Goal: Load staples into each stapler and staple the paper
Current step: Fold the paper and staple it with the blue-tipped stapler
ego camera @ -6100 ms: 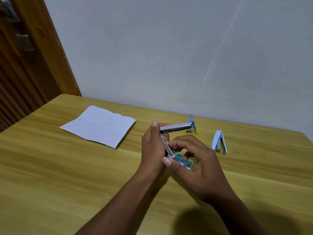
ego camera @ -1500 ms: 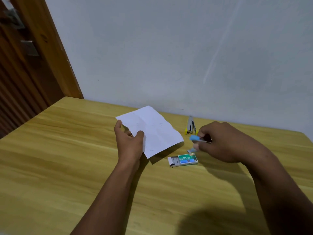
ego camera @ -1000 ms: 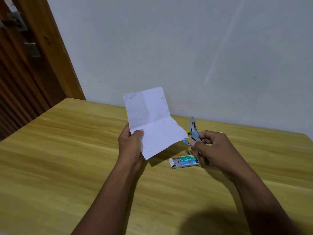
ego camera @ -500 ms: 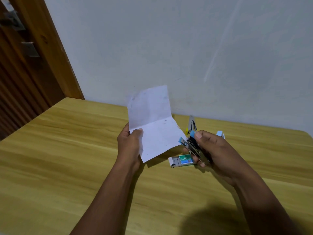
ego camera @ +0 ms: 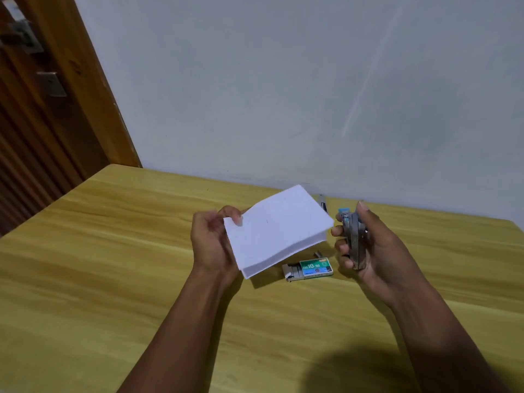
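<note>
My left hand [ego camera: 211, 242] pinches the left edge of the white paper [ego camera: 276, 229], which is folded over and held above the table. My right hand [ego camera: 365, 246] grips a small metal stapler with a blue tip [ego camera: 351, 239], held upright just right of the paper's right corner. A green and blue staple box [ego camera: 310, 268], slid partly open, lies on the table below the paper. A second stapler [ego camera: 322, 202] stands near the wall, mostly hidden behind the paper.
The yellow wooden table [ego camera: 113, 265] runs up to a grey wall. A brown wooden door [ego camera: 42, 109] stands at the left. A small piece of staples [ego camera: 318, 254] lies just above the box.
The paper's upright top half has folded down over the lower half. My right hand has turned the stapler upright and brought it beside the paper's right corner.
</note>
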Tool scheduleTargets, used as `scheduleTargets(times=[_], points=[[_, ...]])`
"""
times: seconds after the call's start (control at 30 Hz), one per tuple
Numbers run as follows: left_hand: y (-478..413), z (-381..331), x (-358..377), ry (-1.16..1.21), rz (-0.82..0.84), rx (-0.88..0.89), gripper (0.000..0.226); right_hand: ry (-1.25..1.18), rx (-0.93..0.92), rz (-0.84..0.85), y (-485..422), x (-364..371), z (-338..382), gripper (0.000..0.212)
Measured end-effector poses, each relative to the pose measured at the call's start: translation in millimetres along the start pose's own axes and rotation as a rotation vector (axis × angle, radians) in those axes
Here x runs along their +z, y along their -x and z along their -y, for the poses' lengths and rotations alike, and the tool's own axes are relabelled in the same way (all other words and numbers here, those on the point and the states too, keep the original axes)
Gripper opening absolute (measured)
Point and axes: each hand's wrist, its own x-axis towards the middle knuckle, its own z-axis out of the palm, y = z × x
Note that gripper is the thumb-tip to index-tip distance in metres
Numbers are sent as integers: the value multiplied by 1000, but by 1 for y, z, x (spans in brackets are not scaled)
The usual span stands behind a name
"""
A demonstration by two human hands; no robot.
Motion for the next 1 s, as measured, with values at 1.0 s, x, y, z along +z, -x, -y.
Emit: scheduleTargets(times=[1.0], points=[[3, 22, 21, -78, 39, 99, 52, 119, -13, -73, 10, 33, -19, 46]])
